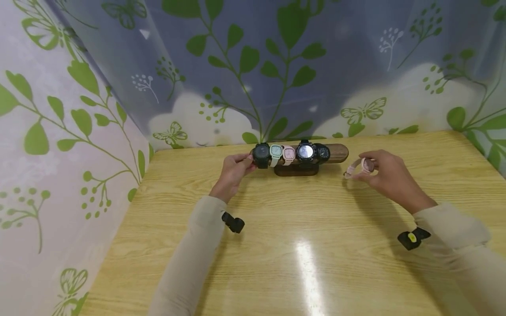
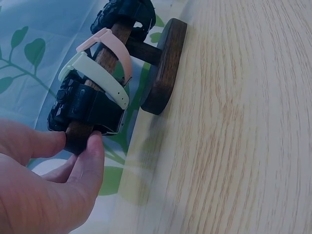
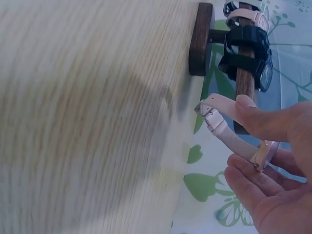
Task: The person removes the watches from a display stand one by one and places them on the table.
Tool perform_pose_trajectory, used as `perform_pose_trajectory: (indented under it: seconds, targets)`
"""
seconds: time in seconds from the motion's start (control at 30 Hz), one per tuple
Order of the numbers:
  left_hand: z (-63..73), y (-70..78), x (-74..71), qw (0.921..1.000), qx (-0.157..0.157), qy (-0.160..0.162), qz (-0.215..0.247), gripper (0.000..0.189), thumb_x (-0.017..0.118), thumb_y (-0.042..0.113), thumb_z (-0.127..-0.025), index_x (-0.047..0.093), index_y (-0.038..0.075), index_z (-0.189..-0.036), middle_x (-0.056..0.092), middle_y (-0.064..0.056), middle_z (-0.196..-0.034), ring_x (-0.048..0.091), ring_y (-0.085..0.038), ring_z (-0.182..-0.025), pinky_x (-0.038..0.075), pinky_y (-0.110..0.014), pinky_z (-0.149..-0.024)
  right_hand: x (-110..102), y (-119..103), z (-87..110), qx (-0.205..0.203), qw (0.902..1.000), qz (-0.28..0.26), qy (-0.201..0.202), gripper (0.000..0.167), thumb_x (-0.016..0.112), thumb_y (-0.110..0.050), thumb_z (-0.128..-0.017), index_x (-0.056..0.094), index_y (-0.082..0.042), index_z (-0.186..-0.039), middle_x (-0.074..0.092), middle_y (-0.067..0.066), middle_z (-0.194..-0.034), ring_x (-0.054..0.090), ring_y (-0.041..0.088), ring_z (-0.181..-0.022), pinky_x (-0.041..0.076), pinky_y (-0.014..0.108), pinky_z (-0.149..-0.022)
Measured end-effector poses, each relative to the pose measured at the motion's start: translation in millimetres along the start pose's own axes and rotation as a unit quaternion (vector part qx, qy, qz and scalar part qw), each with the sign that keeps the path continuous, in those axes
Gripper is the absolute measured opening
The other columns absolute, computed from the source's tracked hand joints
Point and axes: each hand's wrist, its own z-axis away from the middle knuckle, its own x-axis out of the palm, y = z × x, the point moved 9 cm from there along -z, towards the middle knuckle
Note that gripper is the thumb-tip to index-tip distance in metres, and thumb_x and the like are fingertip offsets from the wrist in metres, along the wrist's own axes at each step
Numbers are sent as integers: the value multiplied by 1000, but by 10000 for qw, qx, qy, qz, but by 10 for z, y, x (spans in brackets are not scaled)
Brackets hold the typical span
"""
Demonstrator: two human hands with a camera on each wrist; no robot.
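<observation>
A wooden watch stand (image 1: 337, 153) carries several watches side by side on its bar. My left hand (image 1: 231, 175) pinches the bar's left end between thumb and fingers, right beside a black watch (image 2: 90, 105). Inward from there come a mint-green watch (image 1: 276, 152) and a pink square watch (image 1: 289, 153). Farther right on the bar sit a black watch with a bright, glaring face (image 1: 305, 151) and another black watch (image 1: 323, 152). Off the bar's bare right end, my right hand (image 1: 391, 177) holds a pale pink watch (image 3: 231, 139), its strap buckled into a loop.
The stand's dark wooden base (image 1: 296, 170) rests near the back of the light wood-grain table (image 1: 272, 245). Behind it hangs a curtain (image 1: 253, 87) printed with leaves and butterflies, and a similar patterned surface (image 1: 59, 175) rises at the left.
</observation>
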Motion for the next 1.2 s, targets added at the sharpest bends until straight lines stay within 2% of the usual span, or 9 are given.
perform_pose_trajectory:
  seconds: [0.13, 0.27, 0.53, 0.6, 0.77, 1.0, 1.2]
  targets:
    - [-4, -5, -1, 10000, 12, -2, -16, 35, 56, 6, -105, 56, -12, -135, 61, -23, -122, 66, -17, -93, 57, -25, -91, 36, -47, 27, -31, 9999, -74, -61, 57, 84, -15, -85, 60, 11, -130, 61, 31, -120, 66, 47, -101, 55, 54, -76]
    - [-15, -5, 6, 10000, 44, -29, -29, 35, 56, 6, -105, 55, -12, -135, 61, -23, -123, 66, -19, -95, 57, -26, -92, 76, -88, 48, 4, 9998, -179, -124, 58, 85, -16, -85, 60, 12, -129, 63, 31, -118, 67, 48, -104, 55, 52, -76]
    - [-28, -21, -19, 10000, 7, -8, 18, 36, 56, 7, -105, 55, -11, -136, 61, -23, -123, 67, -19, -96, 57, -26, -92, 180, -222, 80, -112, 9986, -480, -179, 55, 85, -15, -85, 62, 12, -127, 59, 32, -123, 64, 50, -108, 56, 60, -85]
    - [-31, -20, -25, 10000, 20, 1, 5, 36, 56, 7, -105, 56, -11, -136, 61, -23, -123, 67, -19, -96, 57, -26, -91, 224, -253, 89, -118, 9981, -569, -223, 55, 85, -15, -85, 62, 12, -127, 61, 31, -121, 64, 49, -108, 57, 58, -85]
    - [-31, -22, -25, 10000, 67, 12, -30, 34, 56, 6, -105, 57, -11, -133, 62, -24, -122, 67, -19, -94, 58, -26, -90, 340, -321, 110, -38, 9963, -756, -408, 59, 84, -21, -86, 61, 10, -130, 66, 28, -118, 66, 44, -110, 57, 45, -78]
    - [-49, -44, 3, 10000, 97, -14, -4, 33, 57, 6, -104, 58, -12, -132, 63, -22, -117, 67, -17, -90, 58, -26, -90, 536, -441, 113, -95, 9923, -1068, -627, 56, 83, -19, -87, 61, 10, -129, 66, 30, -120, 66, 45, -110, 59, 52, -88]
    - [-46, -39, -13, 9999, 103, 28, 17, 33, 57, 5, -104, 57, -13, -132, 62, -23, -117, 67, -18, -90, 58, -25, -89, 688, -591, 81, -340, 9869, -1440, -636, 54, 84, -10, -85, 58, 13, -126, 62, 33, -121, 65, 47, -110, 58, 48, -90]
